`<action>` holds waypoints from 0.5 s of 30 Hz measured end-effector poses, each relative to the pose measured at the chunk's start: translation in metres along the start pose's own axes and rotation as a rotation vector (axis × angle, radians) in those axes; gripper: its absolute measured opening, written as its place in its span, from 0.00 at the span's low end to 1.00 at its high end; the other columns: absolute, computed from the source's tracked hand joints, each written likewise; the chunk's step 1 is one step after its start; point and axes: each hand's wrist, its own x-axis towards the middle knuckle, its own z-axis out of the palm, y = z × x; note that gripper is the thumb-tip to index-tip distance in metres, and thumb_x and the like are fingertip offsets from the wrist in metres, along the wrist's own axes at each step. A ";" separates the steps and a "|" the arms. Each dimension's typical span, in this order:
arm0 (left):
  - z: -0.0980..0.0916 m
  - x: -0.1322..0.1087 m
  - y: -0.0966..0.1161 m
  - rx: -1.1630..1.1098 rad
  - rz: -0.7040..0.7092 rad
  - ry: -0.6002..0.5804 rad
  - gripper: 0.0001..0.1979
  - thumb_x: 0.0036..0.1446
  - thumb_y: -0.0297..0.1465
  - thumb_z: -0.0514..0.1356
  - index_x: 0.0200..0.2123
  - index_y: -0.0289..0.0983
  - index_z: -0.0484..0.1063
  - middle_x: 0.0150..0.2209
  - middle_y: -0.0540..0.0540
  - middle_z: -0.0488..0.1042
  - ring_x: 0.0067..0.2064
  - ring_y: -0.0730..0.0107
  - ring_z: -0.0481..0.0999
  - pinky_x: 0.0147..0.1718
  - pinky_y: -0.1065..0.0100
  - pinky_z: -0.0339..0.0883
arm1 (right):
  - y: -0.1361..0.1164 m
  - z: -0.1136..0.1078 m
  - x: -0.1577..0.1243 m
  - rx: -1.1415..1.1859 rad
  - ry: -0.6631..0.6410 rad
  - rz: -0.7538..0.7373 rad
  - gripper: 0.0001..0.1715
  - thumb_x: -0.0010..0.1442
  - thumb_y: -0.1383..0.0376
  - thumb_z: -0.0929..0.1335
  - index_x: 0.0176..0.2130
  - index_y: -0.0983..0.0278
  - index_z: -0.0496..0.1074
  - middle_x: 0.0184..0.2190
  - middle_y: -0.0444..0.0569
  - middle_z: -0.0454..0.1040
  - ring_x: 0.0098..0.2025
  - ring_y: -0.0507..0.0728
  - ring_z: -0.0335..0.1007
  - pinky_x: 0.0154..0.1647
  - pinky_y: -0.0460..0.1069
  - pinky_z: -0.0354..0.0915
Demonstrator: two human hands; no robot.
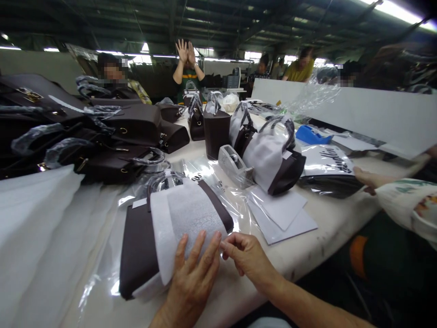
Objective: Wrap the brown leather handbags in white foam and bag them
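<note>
A dark brown handbag (139, 246) lies flat on clear plastic in front of me, with a white foam sheet (186, 218) wrapped over its middle. My left hand (193, 278) rests on the foam's near edge, fingers stretched out flat. My right hand (247, 257) is beside it, thumb and fingers pinched at the foam's right edge.
A tape dispenser (235, 166) and a foam-wrapped bag (273, 159) stand beyond. White cards (283, 214) lie to the right. Several dark bags (112, 141) pile at the left, white foam sheets (37, 228) near left. A co-worker's arm (392, 191) reaches in from the right; other people sit at the far end.
</note>
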 end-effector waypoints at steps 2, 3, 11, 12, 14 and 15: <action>-0.001 0.001 0.001 -0.002 0.002 -0.007 0.14 0.59 0.20 0.49 0.43 0.33 0.71 0.52 0.44 0.69 0.57 0.54 0.63 0.58 0.45 0.50 | 0.001 0.000 0.001 0.009 0.005 0.002 0.18 0.52 0.55 0.68 0.26 0.68 0.68 0.22 0.42 0.69 0.13 0.42 0.51 0.10 0.40 0.49; -0.001 0.001 0.001 -0.003 0.003 -0.010 0.14 0.59 0.20 0.49 0.43 0.33 0.71 0.52 0.44 0.70 0.57 0.54 0.63 0.58 0.45 0.50 | 0.001 0.000 0.001 0.013 0.008 0.005 0.18 0.52 0.54 0.68 0.26 0.68 0.68 0.21 0.42 0.69 0.13 0.42 0.51 0.10 0.40 0.49; -0.002 0.002 -0.004 -0.017 0.031 -0.026 0.12 0.56 0.18 0.52 0.43 0.29 0.69 0.43 0.37 0.71 0.57 0.50 0.63 0.55 0.44 0.56 | -0.007 0.003 -0.008 0.047 -0.020 0.019 0.20 0.50 0.52 0.69 0.26 0.68 0.69 0.20 0.42 0.67 0.14 0.43 0.51 0.10 0.39 0.50; -0.002 0.002 -0.005 -0.019 0.030 -0.031 0.12 0.56 0.18 0.52 0.42 0.29 0.69 0.41 0.38 0.71 0.57 0.50 0.63 0.55 0.44 0.56 | -0.007 0.004 -0.008 0.045 -0.017 0.018 0.20 0.50 0.52 0.69 0.26 0.68 0.69 0.20 0.42 0.67 0.14 0.43 0.51 0.10 0.39 0.50; -0.003 0.002 -0.004 -0.020 0.022 -0.033 0.10 0.56 0.19 0.53 0.41 0.29 0.69 0.39 0.39 0.71 0.57 0.50 0.63 0.55 0.44 0.55 | -0.006 0.004 -0.006 0.032 -0.003 0.019 0.20 0.51 0.52 0.68 0.26 0.68 0.69 0.20 0.42 0.67 0.14 0.43 0.51 0.10 0.39 0.51; -0.003 0.002 -0.004 -0.019 0.018 -0.032 0.10 0.56 0.19 0.53 0.40 0.29 0.69 0.39 0.40 0.71 0.57 0.51 0.63 0.55 0.44 0.55 | -0.004 0.005 -0.005 0.023 0.005 0.023 0.19 0.52 0.53 0.68 0.25 0.68 0.69 0.20 0.42 0.67 0.14 0.43 0.52 0.10 0.39 0.51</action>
